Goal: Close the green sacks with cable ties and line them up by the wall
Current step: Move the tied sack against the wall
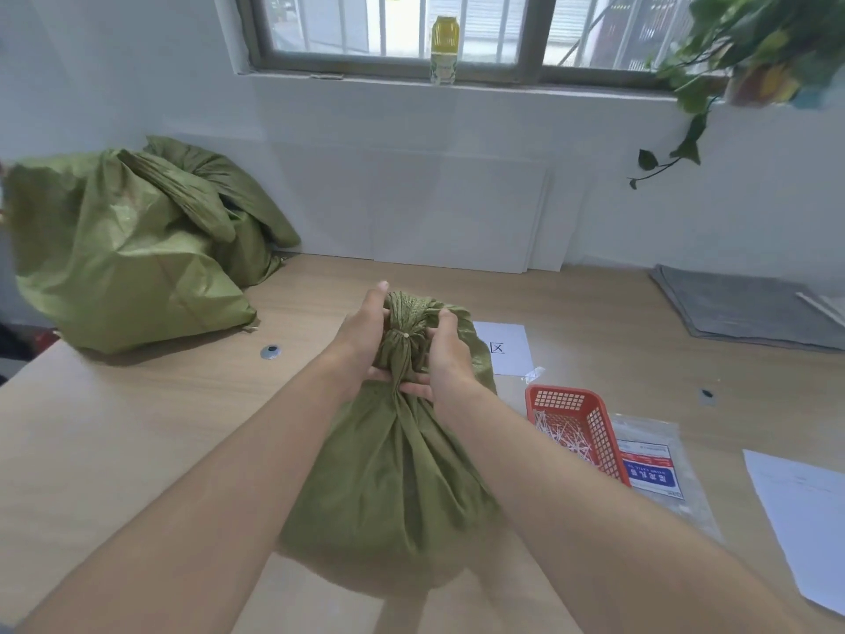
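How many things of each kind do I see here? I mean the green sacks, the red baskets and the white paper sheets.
Green sacks: 3 (near sack; two at the wall, on the left)
Red baskets: 1
White paper sheets: 2
Total: 6

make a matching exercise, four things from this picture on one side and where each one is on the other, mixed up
Things
1. yellow bottle
2. red basket
3. nearest green sack
4. grey cloth

Places
a. gripped at its neck by the left hand and right hand
b. on the windowsill
c. flat on the table at the far right
d. on the table, holding white cable ties

Pairs: 1-b, 2-d, 3-a, 4-c
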